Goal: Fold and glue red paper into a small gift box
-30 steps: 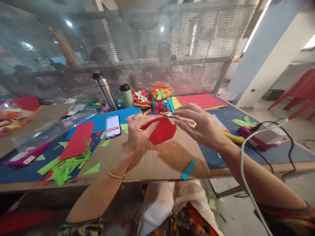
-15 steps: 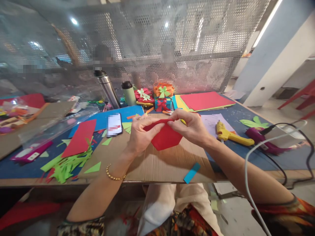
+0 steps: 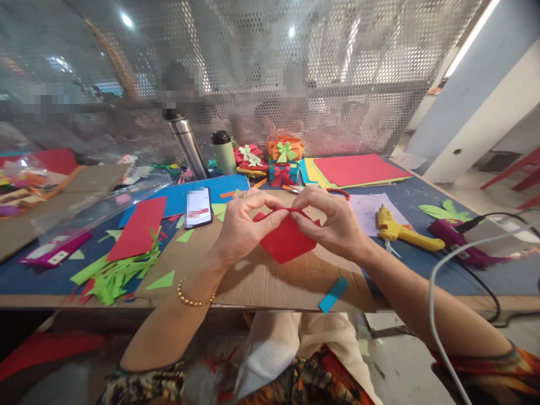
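Note:
Both hands pinch the upper edge of a folded piece of red paper (image 3: 289, 241), held above a sheet of brown cardboard (image 3: 270, 289). My left hand (image 3: 247, 225) is closed on its left side, thumb on the near face. On the other side my right hand (image 3: 331, 222) grips the same edge, its thumb close to the left one. The fingers behind the paper are partly hidden. A blue paper strip (image 3: 333, 294) lies on the cardboard nearer to me. Scissors with orange handles (image 3: 340, 193) rest just beyond my right hand.
A yellow glue gun (image 3: 405, 233) lies at the right, near a grey cable (image 3: 431, 298). Left are a phone (image 3: 198, 207), red paper (image 3: 141, 228) and green scraps (image 3: 113, 278). Behind stand a steel flask (image 3: 189, 149), a green bottle (image 3: 223, 154) and small decorated paper boxes (image 3: 284, 149).
The red paper's top edge is pinched closer together, with the right hand's fingers bent more. Both hands stay on it. The camera view has shifted slightly.

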{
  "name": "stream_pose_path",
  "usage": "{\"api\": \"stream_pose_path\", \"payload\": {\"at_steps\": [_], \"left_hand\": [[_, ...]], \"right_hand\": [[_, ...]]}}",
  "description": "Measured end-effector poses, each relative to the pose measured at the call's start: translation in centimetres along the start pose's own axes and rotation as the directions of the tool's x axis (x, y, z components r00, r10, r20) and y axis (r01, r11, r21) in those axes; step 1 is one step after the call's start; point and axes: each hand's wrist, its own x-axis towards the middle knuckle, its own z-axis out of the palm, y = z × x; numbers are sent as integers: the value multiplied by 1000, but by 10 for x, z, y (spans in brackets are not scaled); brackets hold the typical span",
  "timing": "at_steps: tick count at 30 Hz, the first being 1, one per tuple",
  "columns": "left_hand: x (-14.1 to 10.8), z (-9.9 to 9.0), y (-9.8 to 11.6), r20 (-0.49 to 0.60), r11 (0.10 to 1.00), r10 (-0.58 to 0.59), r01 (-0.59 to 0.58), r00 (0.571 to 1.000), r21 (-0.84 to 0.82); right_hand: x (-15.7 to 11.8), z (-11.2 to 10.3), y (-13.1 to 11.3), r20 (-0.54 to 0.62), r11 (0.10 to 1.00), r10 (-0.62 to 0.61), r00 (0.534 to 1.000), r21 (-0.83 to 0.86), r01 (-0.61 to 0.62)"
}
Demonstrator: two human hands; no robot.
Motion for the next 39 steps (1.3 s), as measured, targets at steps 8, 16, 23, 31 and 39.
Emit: {"api": "stream_pose_path", "payload": {"at_steps": [8,16,23,31,39], "left_hand": [[3,-1,3,49,994,-31,36,998,-102],[3,-2,1,77,993,-30,38,997,-109],[-1,1,-3,-285,921,285,-179,915,347],[-17,14,-2,-97,542,670,-396,736,741],[-21,21,5,40,494,681,-499,731,713]], "right_hand": [[-1,1,0,-13,1000,8,1000,4,-8],[-1,-2,5,22,1000,16,1000,7,-17],[-2,-10,9,-224,988,122,967,-61,-139],[-8,14,-12,261,831,257,931,432,-350],[-8,20,3,-4,766,467,884,502,-402]]}}
